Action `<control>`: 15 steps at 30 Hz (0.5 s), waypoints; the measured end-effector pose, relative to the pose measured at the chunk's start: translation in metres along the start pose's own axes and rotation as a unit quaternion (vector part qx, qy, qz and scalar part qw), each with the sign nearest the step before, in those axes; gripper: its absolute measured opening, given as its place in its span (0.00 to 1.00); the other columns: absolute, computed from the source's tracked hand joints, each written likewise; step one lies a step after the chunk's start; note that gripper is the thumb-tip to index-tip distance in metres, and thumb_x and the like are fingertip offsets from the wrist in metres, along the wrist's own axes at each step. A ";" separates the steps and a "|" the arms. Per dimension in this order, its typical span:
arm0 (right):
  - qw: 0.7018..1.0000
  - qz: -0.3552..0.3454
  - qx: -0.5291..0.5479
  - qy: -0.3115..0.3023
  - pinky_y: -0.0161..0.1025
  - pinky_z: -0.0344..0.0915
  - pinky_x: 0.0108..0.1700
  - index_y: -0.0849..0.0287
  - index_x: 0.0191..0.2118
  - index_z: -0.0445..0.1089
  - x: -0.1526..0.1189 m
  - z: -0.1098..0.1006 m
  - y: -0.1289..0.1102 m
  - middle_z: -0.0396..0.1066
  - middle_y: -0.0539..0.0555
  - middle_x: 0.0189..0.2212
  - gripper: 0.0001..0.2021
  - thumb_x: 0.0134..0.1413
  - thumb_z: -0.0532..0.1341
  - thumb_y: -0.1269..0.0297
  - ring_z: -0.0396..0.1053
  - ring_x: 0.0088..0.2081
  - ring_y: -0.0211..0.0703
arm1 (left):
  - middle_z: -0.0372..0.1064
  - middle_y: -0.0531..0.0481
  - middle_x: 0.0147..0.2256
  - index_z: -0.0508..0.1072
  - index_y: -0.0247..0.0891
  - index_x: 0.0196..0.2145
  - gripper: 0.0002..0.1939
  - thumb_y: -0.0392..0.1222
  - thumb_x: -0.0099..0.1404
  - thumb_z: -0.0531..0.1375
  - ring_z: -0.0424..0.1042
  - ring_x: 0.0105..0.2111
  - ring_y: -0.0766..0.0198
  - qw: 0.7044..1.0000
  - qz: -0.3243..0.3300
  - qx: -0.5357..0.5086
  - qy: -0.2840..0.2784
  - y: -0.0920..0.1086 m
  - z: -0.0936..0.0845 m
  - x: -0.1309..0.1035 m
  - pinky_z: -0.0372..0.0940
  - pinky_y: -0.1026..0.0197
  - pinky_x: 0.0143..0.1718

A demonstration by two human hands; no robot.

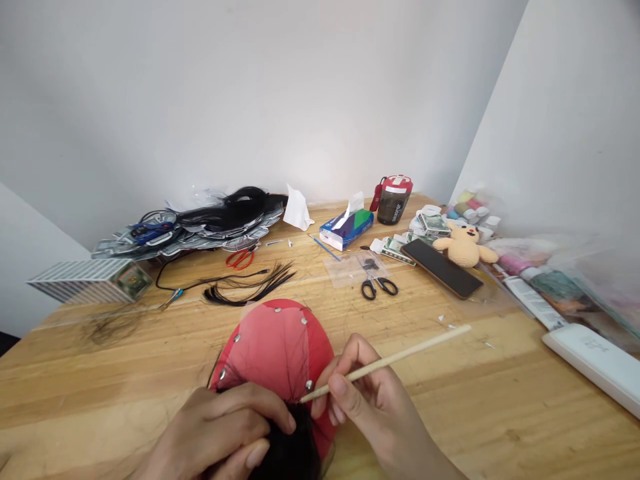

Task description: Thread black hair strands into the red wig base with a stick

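Note:
In front of me is a rounded red form (273, 343), partly covered by sheer mesh and studded with silver pins. Black hair (295, 448) covers its near side. The curled fingers of my left hand (215, 423) press and hold this hair at the mesh's edge. Between thumb and fingers, my right hand (373, 397) pinches a slim pale wooden stick (420, 346) like a pen. Its tapered tip touches the hairline where hair meets mesh; whether a fine needle sits in the tip is too small to see.
Behind the form lie a loose black hair strand (250, 285), red-handled scissors (240, 259) and black scissors (379, 287). Farther back are a tissue pack (346, 230), a tumbler (395, 201) and a hair bundle (215, 217). A phone (443, 268), plush toy (465, 247) and white device (595, 360) lie right.

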State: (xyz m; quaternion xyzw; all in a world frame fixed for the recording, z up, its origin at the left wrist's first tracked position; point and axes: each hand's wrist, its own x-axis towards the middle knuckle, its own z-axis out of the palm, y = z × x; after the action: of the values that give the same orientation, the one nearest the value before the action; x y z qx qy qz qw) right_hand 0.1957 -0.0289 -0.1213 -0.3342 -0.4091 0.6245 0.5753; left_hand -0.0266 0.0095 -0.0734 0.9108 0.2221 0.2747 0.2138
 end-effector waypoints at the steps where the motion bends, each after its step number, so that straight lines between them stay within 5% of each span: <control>1: 1.000 0.004 0.001 -0.004 0.35 0.58 0.31 0.55 0.32 0.63 0.000 -0.001 -0.001 0.72 0.48 0.24 0.24 0.61 0.69 0.41 0.67 0.25 0.35 | 0.81 0.60 0.38 0.70 0.48 0.41 0.17 0.47 0.84 0.45 0.82 0.34 0.75 1.000 -0.001 0.004 -0.001 0.000 0.000 0.001 0.67 0.76 0.39; 15: 0.999 0.040 -0.010 0.035 0.33 0.55 0.27 0.54 0.30 0.60 0.000 0.010 -0.006 0.71 0.45 0.19 0.28 0.58 0.68 0.35 0.62 0.21 0.33 | 0.81 0.60 0.39 0.70 0.48 0.44 0.15 0.43 0.83 0.45 0.81 0.33 0.73 0.999 0.010 0.028 -0.025 0.002 -0.002 0.002 0.68 0.74 0.36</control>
State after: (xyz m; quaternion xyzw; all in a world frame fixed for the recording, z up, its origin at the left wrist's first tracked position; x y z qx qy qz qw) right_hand 0.1896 -0.0301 -0.1118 -0.3776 -0.3813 0.6309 0.5603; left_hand -0.0256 0.0093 -0.0699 0.9253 0.2150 0.2472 0.1909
